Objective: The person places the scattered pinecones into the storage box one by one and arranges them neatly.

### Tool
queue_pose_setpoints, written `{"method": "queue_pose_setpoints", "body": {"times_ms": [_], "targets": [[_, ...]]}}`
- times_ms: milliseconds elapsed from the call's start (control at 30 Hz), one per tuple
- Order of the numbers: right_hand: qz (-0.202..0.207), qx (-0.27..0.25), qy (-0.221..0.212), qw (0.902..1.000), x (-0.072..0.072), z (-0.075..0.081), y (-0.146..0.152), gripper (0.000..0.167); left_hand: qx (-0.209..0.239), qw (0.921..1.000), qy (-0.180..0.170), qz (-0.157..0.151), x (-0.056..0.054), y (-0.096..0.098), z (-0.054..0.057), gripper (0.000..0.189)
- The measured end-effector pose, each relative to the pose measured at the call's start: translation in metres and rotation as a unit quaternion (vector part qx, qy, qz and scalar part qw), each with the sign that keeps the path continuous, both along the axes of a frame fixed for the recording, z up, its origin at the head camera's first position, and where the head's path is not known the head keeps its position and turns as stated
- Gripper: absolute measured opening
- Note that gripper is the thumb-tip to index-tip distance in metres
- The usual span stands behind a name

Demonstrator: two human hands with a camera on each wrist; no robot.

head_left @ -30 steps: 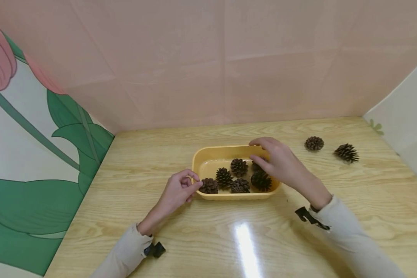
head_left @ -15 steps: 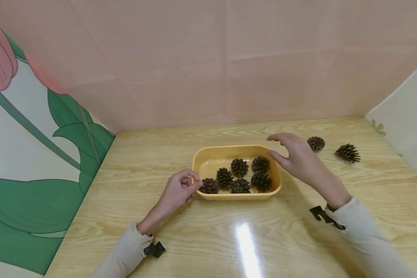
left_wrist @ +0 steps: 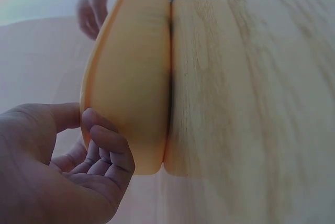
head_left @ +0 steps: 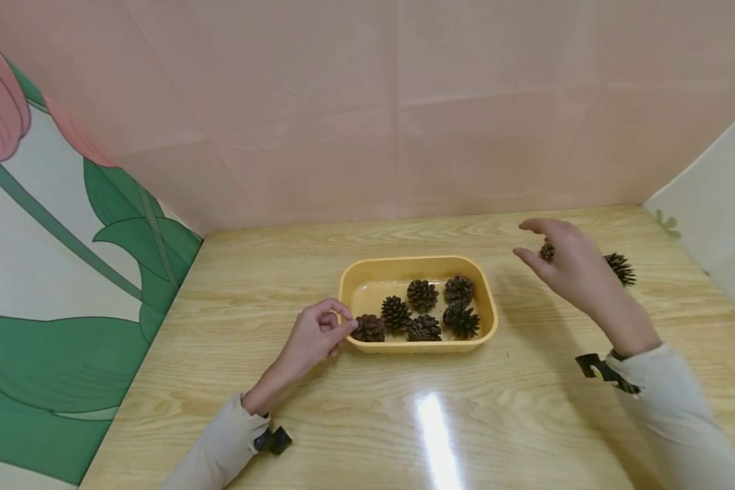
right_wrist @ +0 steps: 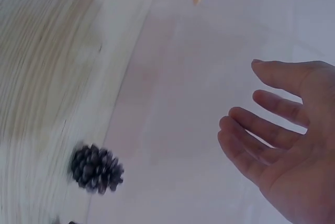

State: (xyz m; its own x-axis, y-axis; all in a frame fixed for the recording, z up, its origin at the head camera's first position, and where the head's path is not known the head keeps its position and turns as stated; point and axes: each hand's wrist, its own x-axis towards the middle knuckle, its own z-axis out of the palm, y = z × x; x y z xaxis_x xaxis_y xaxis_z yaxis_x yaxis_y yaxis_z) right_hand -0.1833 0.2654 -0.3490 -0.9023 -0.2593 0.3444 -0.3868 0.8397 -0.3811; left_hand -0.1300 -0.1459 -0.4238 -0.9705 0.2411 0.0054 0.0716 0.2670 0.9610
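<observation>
A yellow plastic tub [head_left: 416, 347] stands mid-table with several brown pine cones inside, one pine cone [head_left: 369, 328] lying in its near left corner. My left hand [head_left: 312, 335] pinches the tub's left rim between thumb and curled fingers, as the left wrist view [left_wrist: 86, 150] also shows. To the right of the tub, my right hand [head_left: 578, 269] hovers above the table with thumb and fingers spread apart and nothing between them. Behind it a loose pine cone [head_left: 546, 251] is partly hidden; another pine cone [head_left: 621, 269] shows past its back. The right wrist view has one pine cone [right_wrist: 97, 168] below the hand.
The wooden table [head_left: 251, 272] meets a pink sheet [head_left: 300, 136] at its back edge. A panel with painted tulips [head_left: 55, 286] rises on the left, and a white panel [head_left: 723, 211] borders the right. Light glares off the table's front.
My right hand has moved from above the tub's right end out to the right, over to the loose pine cones, fingers staying spread. The left hand and tub have kept their place.
</observation>
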Motion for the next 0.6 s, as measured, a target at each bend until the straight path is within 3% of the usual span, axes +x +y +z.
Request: {"method": "queue_pose_setpoints", "body": {"times_ms": [100,333,600], "targets": [[-0.007,-0.003,-0.005,1.0,-0.003,-0.002,0.01,0.045,-0.003,1.0,-0.007,0.002,-0.001,0.0,0.0,0.014],[-0.025,-0.012,-0.001,0.9996,-0.009,-0.008,0.03,0.046,-0.004,1.0,-0.006,-0.004,0.009,0.006,0.027,0.009],[-0.053,-0.005,-0.019,0.9984,-0.014,-0.013,0.049,0.049,-0.011,0.9999,-0.009,0.002,0.0,0.002,0.003,0.012]]}}
